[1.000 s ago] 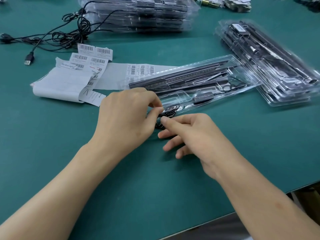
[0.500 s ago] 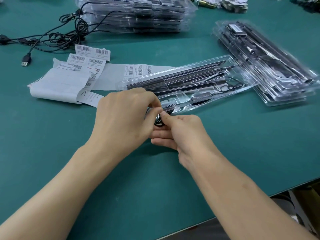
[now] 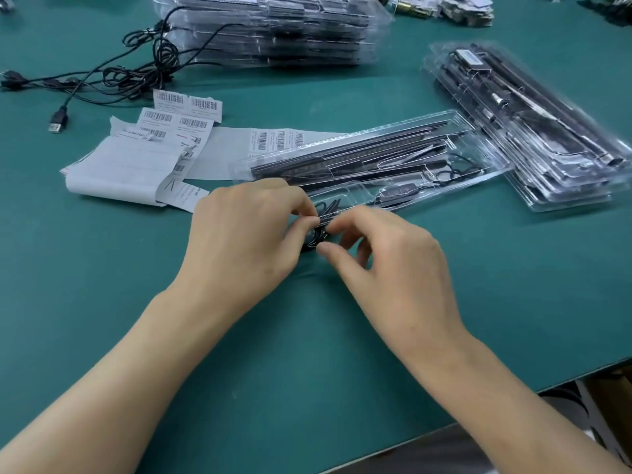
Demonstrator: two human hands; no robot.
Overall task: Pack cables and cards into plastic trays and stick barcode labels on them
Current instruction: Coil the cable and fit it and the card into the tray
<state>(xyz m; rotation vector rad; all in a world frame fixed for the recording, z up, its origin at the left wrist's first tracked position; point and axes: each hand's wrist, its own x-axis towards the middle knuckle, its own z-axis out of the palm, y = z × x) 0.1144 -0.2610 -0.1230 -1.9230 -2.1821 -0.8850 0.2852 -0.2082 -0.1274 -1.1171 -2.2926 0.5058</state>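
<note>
A small coil of thin black cable [image 3: 316,236] sits between my two hands, just in front of the near edge of a clear plastic tray [image 3: 492,172]. My left hand [image 3: 246,234] pinches the coil with thumb and forefinger from the left. My right hand [image 3: 383,254] holds it from the right with curled fingertips. The tray lies slanted on the green table and holds long black strips and a looped cable. Sheets of barcode labels [image 3: 178,131] lie to the left of the tray.
A stack of filled clear trays [image 3: 533,131] lies at the right, a taller stack [image 3: 273,32] at the back. Loose black USB cables [image 3: 113,70] tangle at the back left. The table's front edge [image 3: 513,401] runs diagonally at lower right.
My right hand has shifted right and opened its fingers around the coil, after closing in against my left hand half a second ago. My left hand has stayed in place on the coil.
</note>
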